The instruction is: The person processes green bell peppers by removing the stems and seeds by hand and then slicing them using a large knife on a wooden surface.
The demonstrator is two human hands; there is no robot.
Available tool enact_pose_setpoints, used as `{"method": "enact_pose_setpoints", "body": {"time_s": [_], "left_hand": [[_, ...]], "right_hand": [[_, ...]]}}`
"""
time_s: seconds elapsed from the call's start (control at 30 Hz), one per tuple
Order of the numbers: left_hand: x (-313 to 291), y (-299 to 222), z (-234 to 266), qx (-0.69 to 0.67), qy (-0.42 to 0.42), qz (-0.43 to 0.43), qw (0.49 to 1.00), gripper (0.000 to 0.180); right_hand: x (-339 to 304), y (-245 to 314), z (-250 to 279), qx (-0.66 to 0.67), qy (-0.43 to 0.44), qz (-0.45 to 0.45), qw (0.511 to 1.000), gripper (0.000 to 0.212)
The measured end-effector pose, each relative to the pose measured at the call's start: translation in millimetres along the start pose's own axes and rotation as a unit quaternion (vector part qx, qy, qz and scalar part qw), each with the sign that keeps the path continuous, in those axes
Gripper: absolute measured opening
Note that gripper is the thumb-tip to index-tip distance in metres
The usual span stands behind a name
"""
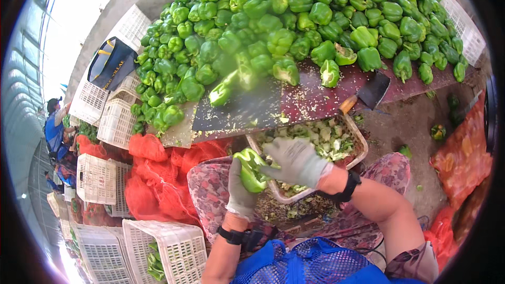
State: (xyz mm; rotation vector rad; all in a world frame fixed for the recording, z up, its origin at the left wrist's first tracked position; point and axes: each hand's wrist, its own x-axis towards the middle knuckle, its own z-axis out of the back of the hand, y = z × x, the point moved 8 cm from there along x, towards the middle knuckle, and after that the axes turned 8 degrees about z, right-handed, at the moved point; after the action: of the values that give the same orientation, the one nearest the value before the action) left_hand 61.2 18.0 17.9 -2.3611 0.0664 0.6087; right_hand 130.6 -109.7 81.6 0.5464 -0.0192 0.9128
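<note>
My left hand (241, 192), in a grey glove, is closed around a halved green bell pepper (252, 170) with its hollow inside showing. My right hand (297, 160), gloved too, is beside it with the fingers apart, a lower finger at the pepper's cut edge. Beneath the hands stands a white plastic crate (363, 144) with pale cores and seed scraps (331, 139) in it. A cleaver (372, 90) with a wooden handle lies on the dark red board (315, 97) beyond. Cut pepper pieces (330, 73) rest along that seed-strewn board, one (220, 94) near its left part.
A large heap of green bell peppers (300, 2) rises behind the board. Red mesh sacks (158, 173) and white crates (165, 252) stand at the left. A filled mesh sack (463, 150) leans at the right. Another person (54, 131) is at the far left.
</note>
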Motion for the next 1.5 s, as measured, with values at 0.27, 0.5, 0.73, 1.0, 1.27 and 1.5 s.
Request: {"method": "enact_pose_setpoints", "body": {"time_s": [0.27,0.5,0.73,1.0,1.27,1.5], "left_hand": [[-6.6,15.5,-16.8,0.126,0.034,0.034,0.991,0.048],[-3.5,-7.4,-1.9,0.014,0.075,0.005,0.997,0.061],[-4.9,2.5,-6.9,0.135,0.041,-0.080,0.987,0.055],[-6.4,4.5,-5.7,0.056,0.058,-0.026,0.996,0.051],[0.7,-19.1,-5.6,0.031,0.038,-0.044,0.998,0.050],[-7.3,-19.8,-15.3,0.394,-0.038,-0.179,0.901,0.052]], "right_hand": [[2.7,13.9,-9.0,0.011,-0.014,0.102,0.995,0.023],[1.3,-10.5,1.2,0.396,-0.024,-0.050,0.917,0.034],[-4.9,30.1,-12.5,0.148,0.055,0.024,0.987,0.026],[-3.5,40.9,-18.1,0.237,0.004,0.116,0.964,0.024],[1.5,-11.0,-15.1,0.291,-0.026,-0.030,0.956,0.031],[7.0,7.3,-13.6,0.195,0.020,-0.011,0.981,0.033]]}}
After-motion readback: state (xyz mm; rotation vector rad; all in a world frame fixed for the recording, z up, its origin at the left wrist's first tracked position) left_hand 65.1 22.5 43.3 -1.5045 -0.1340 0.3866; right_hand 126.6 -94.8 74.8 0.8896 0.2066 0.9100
